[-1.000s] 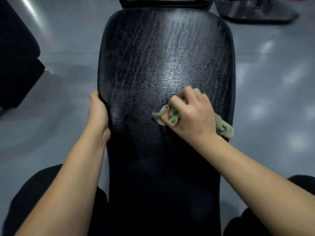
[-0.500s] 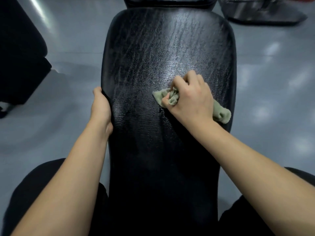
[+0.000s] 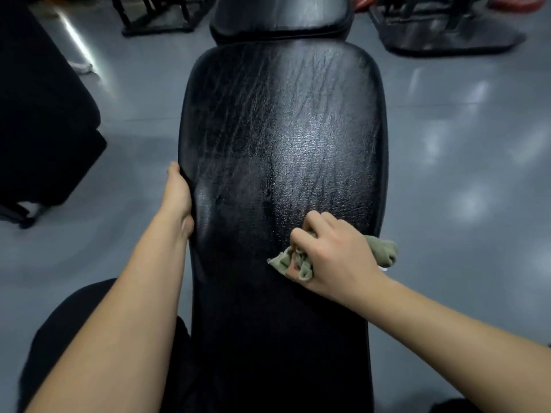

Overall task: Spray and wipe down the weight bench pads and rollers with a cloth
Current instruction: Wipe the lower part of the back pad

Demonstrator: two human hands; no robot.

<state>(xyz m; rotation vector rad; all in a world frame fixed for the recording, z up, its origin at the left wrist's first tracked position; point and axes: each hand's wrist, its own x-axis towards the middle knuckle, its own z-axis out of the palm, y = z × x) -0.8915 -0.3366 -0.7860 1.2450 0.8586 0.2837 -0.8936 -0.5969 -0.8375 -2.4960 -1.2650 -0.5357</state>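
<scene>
Head view, looking down along a weight bench from its near end. A long black bench pad [image 3: 283, 129] runs up the middle of the picture, from the near edge away to a rounded far end. Its leather-like cover is creased, and a glossy patch shines on the far right half.

The right hand [image 3: 334, 254] lies knuckles up on the pad's right side, about halfway along its length. It is clenched around a bunched olive-green cloth [image 3: 384, 251], which is pressed against the pad. One end of the cloth pokes out past the thumb towards the pad's middle. The other end sticks out on the right, over the pad's right edge.

The left hand [image 3: 177, 195] is at the pad's left edge, a little farther away than the right hand. It grasps that edge: the thumb side lies along the rim, and the fingers go under the pad, out of sight. Both forearms are bare and reach in from the near corners.

Beyond the far end of the long pad sits a second black pad [image 3: 280, 16], only partly in view. The floor [image 3: 462, 174] is smooth grey with soft light reflections. A large dark shape [image 3: 38, 129] stands on the left. A black metal frame [image 3: 155, 16] stands at the far left and a dark equipment base [image 3: 447, 34] at the far right. The person's dark clothing [image 3: 74, 323] shows at the near left.
</scene>
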